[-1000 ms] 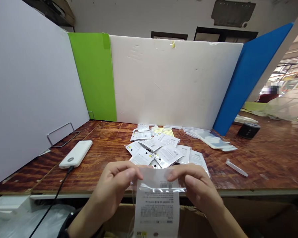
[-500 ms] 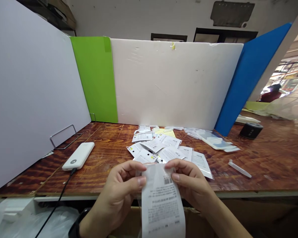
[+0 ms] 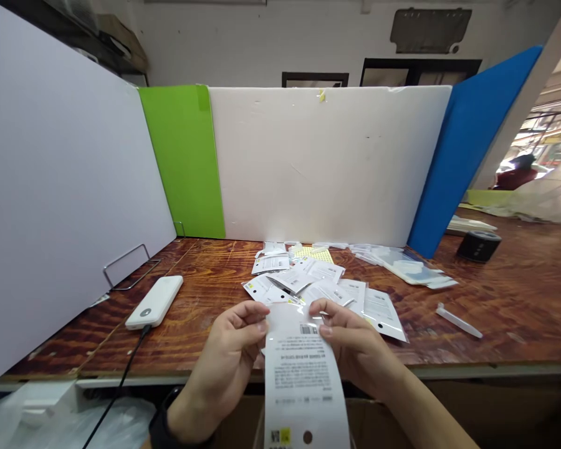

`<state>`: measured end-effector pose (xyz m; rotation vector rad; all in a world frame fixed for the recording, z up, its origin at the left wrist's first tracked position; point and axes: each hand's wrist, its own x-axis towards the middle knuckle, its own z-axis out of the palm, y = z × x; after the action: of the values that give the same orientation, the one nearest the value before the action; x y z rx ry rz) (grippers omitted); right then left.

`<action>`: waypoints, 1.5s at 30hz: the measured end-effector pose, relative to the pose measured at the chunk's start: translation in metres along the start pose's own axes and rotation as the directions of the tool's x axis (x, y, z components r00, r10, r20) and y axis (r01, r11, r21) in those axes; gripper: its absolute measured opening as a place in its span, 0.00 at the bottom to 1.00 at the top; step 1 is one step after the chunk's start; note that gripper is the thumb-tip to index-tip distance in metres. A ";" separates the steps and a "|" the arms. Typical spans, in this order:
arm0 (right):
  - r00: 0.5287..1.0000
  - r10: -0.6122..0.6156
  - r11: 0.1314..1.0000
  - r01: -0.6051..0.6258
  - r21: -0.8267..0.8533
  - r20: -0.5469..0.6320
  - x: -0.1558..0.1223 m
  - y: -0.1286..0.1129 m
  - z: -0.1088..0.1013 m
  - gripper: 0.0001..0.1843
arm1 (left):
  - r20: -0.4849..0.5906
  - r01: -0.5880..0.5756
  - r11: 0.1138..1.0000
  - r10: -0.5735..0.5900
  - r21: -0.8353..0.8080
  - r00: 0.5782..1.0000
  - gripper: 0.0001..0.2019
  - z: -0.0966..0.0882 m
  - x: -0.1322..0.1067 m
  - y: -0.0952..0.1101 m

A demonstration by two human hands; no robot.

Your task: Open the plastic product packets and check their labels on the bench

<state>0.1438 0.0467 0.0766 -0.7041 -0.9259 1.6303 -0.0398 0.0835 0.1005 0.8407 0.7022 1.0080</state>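
Now, 2 hands (image 3: 229,352) (image 3: 359,349), pinching a clear pouch (image 3: 280,318), printed card (image 3: 306,386) inside

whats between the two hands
In the head view, a white printed packet hangs between the left hand and the right hand, its top pinched by the fingers of both.

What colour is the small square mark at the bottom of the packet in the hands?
The square mark is yellow; the head view shows it best.
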 end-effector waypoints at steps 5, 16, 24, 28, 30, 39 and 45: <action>0.999 0.025 0.977 -0.016 -0.214 0.039 0.006 0.004 -0.006 0.19 | -0.158 -0.079 0.969 0.118 0.233 0.980 0.09 -0.008 0.015 -0.004; 0.984 -0.094 0.718 -0.040 -0.695 -0.153 0.021 0.022 -0.017 0.20 | -0.198 0.058 0.565 0.189 0.823 0.962 0.33 -0.044 0.066 -0.018; 0.919 -0.394 0.003 -0.003 -1.000 -0.004 0.060 0.001 -0.021 0.15 | 0.117 -0.123 0.159 0.043 0.980 0.992 0.28 -0.037 0.047 -0.037; 0.948 -0.317 -0.209 -0.030 -0.978 0.038 0.125 -0.014 -0.041 0.11 | 0.135 -0.135 0.002 0.038 0.991 0.990 0.31 -0.034 0.049 -0.039; 0.956 -0.291 -0.287 -0.046 -0.957 0.041 0.159 -0.017 -0.050 0.12 | 0.117 -0.115 -0.072 0.030 0.991 0.993 0.31 -0.032 0.052 -0.042; 0.939 -0.340 -0.307 -0.057 -0.950 0.053 0.236 -0.021 -0.059 0.17 | 0.096 -0.097 0.000 0.096 0.995 0.991 0.34 -0.030 0.080 -0.063; 0.847 -0.524 -0.117 0.035 -0.993 0.091 0.218 -0.077 -0.050 0.13 | 0.082 -0.089 0.000 0.389 0.996 0.918 0.30 -0.027 0.083 -0.067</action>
<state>0.1712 0.2774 0.1195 -1.5752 -1.8446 -0.0165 -0.0024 0.1482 0.0198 2.2459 1.5995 0.7769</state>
